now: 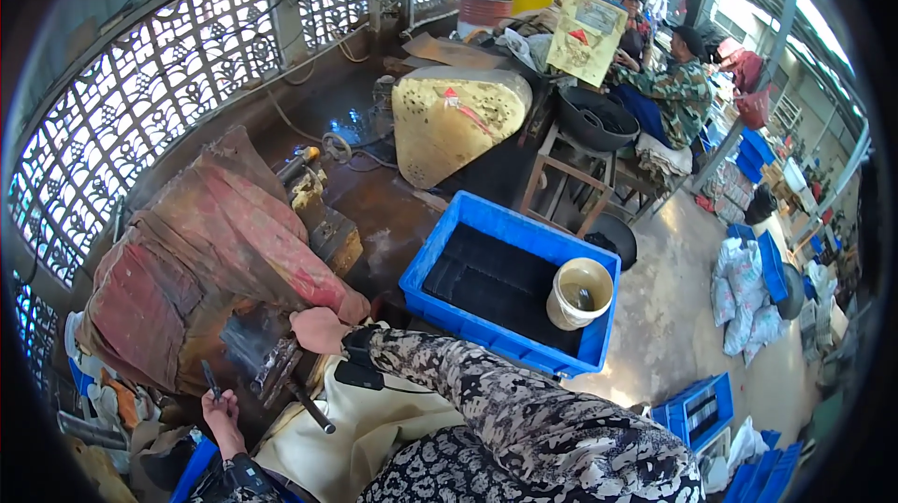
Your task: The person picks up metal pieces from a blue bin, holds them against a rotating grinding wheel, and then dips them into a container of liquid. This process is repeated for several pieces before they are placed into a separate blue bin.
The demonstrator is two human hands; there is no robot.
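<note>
My left hand, low on the left, is closed on a thin dark metal piece that points up from the fingers. My right hand is closed, knuckles up, beside the machine; anything within it is hidden. A stained red cloth drapes over the machine, and its edge meets the right hand. Between my hands lies the machine's wet, dirty metal work area. A dark metal bar sticks out toward me. Across my lap spreads a cream apron.
Right of the machine stands a blue crate with dark contents and a dirty white bucket. Behind is a yellowish machine cover. Two people sit at the back near a dark basin. A smaller blue crate stands lower right.
</note>
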